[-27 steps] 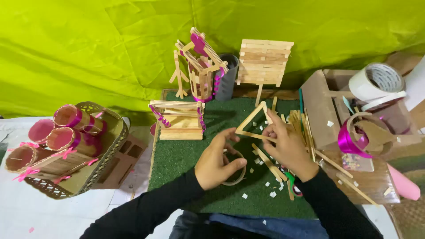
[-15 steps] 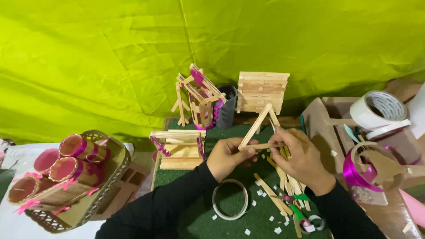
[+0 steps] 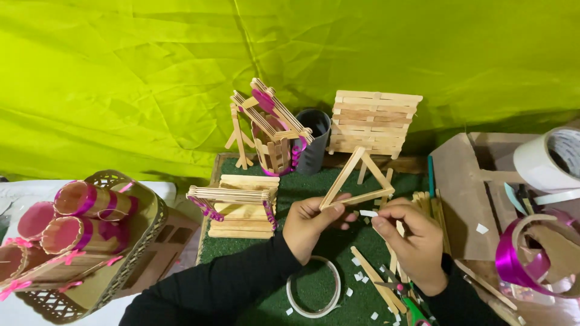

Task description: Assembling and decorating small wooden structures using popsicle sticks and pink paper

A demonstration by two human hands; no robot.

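A triangle of wooden craft sticks (image 3: pixel 357 180) is held upright above the green mat (image 3: pixel 314 193). My left hand (image 3: pixel 311 223) grips its lower left corner. My right hand (image 3: pixel 411 238) pinches a small white piece (image 3: pixel 368 213) just under the triangle's bottom stick. Both arms wear black sleeves. Loose craft sticks (image 3: pixel 377 281) and white scraps lie on the mat below the hands.
Stick-built models stand behind: a flat stack (image 3: pixel 238 205), a swing-like frame (image 3: pixel 272 130), a slatted box (image 3: pixel 373 124). A tape ring (image 3: pixel 314 294) lies near me. A basket (image 3: pixel 130 241) with pink-banded tubes sits left. A white tape roll (image 3: pixel 547 160) and magenta ribbon (image 3: pixel 519 259) sit right.
The triangle has been lifted off the mat and raised, left hand moving to its corner. My right hand now brings a white piece under it. The view has tilted.
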